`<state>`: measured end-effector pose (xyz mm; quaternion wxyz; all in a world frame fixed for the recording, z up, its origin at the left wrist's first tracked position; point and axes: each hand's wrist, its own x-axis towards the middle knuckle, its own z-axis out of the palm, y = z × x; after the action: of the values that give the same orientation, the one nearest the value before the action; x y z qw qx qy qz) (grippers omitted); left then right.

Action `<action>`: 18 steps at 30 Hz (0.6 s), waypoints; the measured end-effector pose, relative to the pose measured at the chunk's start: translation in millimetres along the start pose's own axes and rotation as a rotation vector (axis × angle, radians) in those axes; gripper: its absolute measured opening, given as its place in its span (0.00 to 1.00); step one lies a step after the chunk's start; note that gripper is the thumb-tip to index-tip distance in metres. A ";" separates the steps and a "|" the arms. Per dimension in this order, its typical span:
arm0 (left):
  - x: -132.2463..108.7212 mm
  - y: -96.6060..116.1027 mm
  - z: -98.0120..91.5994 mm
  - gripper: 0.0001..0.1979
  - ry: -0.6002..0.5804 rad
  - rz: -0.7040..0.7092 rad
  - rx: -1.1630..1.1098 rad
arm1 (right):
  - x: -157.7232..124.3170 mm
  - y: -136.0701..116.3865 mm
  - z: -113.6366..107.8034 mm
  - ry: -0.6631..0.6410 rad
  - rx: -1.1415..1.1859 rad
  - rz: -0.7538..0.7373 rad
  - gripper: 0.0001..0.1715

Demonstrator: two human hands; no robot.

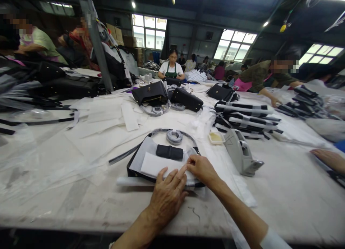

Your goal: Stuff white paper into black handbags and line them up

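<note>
A black handbag (132, 170) lies flat in front of me, with white tissue (147, 146) over its face. On the tissue are a folded white foam sheet (159, 165) and a small black pouch or rolled case (169, 152). A coiled, wrapped strap (174, 137) rests just beyond them, inside the bag's handle loop. My left hand (169, 191) lies with outstretched fingers on the near edge of the foam sheet. At the sheet's right end, my right hand (201, 168) has its thumb and fingers pinched together. What they pinch is too small to make out.
Right of the bag stand a grey tape dispenser (239, 153) and a small yellowish dish (216, 137). Wrapped black pieces (245, 118) are stacked behind. Loose white sheets (99, 116) cover the left. Black handbags (151, 92) lie farther back. A co-worker's hand (330, 160) is at right.
</note>
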<state>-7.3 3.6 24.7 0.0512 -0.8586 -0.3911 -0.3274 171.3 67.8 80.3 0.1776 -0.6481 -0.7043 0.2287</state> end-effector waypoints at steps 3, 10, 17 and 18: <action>-1.5 -4.4 -1.7 0.19 -0.024 0.038 0.009 | -0.2 -4.0 -1.9 0.046 -0.052 0.008 0.07; -2.0 -5.4 -2.3 0.18 0.007 0.030 0.005 | -17.7 40.3 -63.0 0.431 -0.017 0.031 0.13; 1.0 -5.7 -6.2 0.15 0.071 0.077 0.026 | -43.8 156.0 -166.4 0.643 -0.180 0.382 0.22; 0.9 -6.2 -5.0 0.15 0.099 0.075 0.019 | -44.1 165.9 -170.7 0.599 -0.173 0.434 0.21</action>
<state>-13.8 6.7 28.1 0.0908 -0.8550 -0.3585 -0.3634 406.8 48.9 132.8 0.2675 -0.8331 -0.4842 0.0012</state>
